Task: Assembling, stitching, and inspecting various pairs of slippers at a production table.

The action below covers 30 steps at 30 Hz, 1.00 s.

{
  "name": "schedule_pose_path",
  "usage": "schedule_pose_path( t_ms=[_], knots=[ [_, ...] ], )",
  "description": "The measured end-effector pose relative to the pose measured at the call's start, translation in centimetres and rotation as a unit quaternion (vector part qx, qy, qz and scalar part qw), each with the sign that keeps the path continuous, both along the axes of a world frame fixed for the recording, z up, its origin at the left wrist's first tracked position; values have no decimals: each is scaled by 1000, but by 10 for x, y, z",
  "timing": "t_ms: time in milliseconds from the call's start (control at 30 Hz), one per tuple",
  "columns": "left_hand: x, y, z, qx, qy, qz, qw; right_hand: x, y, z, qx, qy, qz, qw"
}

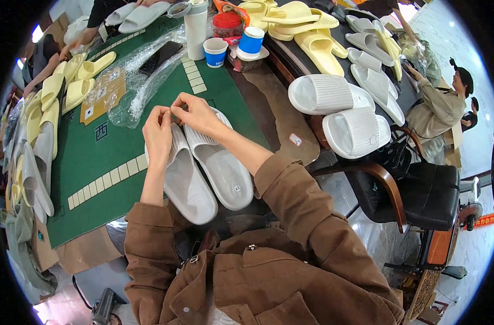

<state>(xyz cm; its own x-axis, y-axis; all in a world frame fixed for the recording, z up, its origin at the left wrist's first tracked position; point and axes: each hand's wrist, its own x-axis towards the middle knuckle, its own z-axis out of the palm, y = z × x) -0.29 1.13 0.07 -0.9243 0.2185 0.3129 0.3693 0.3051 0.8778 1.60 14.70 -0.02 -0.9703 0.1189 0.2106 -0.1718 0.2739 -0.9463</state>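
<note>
A pair of light grey slide slippers (203, 173) lies side by side on the green felt table (106, 162), toes pointing away from me. My left hand (157, 132) and my right hand (195, 114) meet above the toe straps, fingertips pinched together on something small that I cannot make out. Both hands rest against the ribbed straps. My brown jacket sleeves come in from the lower edge.
Clear plastic bags (138, 81) and a dark phone (160, 57) lie beyond the slippers. White slippers (339, 111), yellow ones (306, 32) and grey ones (374, 76) cover the right table. Cups (215, 52), a bottle (196, 30), a black chair (420, 189). Other people work nearby.
</note>
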Motion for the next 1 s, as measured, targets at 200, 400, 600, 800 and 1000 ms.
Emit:
schedule_pose_path(
  t_ms=[200,400,600,800,1000],
  knots=[
    [1,-15,-4,-7,-8,-11,1000,69,8,60,67,131,-19,989],
    [3,-14,4,-31,-21,-18,999,210,115,147,231,106,-220,942],
    [-9,-11,11,-64,-21,-85,994,311,293,139,246,-76,-291,921],
    [17,-16,22,-142,21,-116,983,281,265,131,319,-182,-91,926],
    [62,-13,24,-281,209,-153,924,242,277,113,461,-124,-52,877]
  ],
)
